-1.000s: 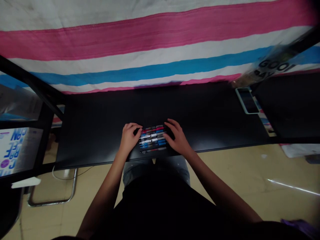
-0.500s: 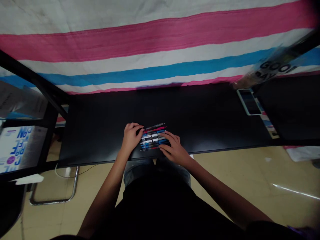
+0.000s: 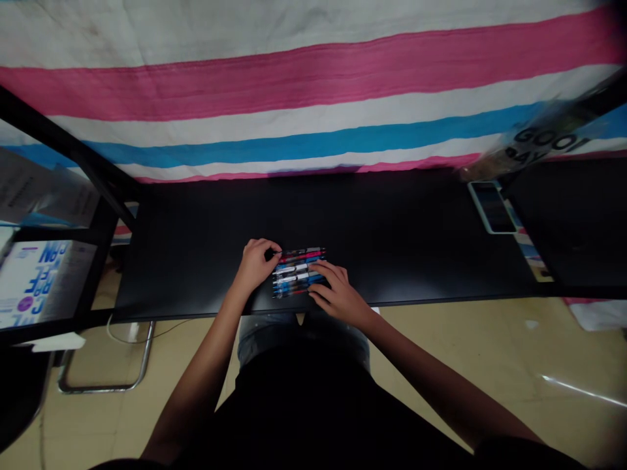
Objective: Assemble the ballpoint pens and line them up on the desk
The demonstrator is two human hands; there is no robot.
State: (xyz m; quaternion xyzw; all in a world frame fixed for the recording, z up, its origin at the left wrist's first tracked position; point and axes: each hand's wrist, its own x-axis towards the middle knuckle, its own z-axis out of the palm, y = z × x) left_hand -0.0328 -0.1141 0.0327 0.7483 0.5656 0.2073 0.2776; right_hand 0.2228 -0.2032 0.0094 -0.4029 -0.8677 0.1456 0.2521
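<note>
Several pens [image 3: 292, 269] lie side by side in a tight row on the black tabletop [image 3: 392, 241], black, red, blue and white among them. At the row's left end is my left hand [image 3: 255, 262], its thumb and forefinger closed together at the ends of the black and red pens. From the right, my right hand [image 3: 337, 294] holds the row's lower pens, with its fingers over the white ones and its thumb nearer the table's front edge. Those pens' right ends are hidden under the right fingers.
A phone [image 3: 493, 207] lies at the table's right end, beside a clear plastic bag [image 3: 526, 147] with dark lettering. Printed boxes [image 3: 36, 281] stand on a shelf at left. A striped sheet [image 3: 304, 85] hangs behind the table, and a black frame bar [image 3: 98, 176] rises at left.
The top black and red pens have turned to lie more level with the row. My right fingers have shifted slightly left along the pens. The whole view has tilted a little.
</note>
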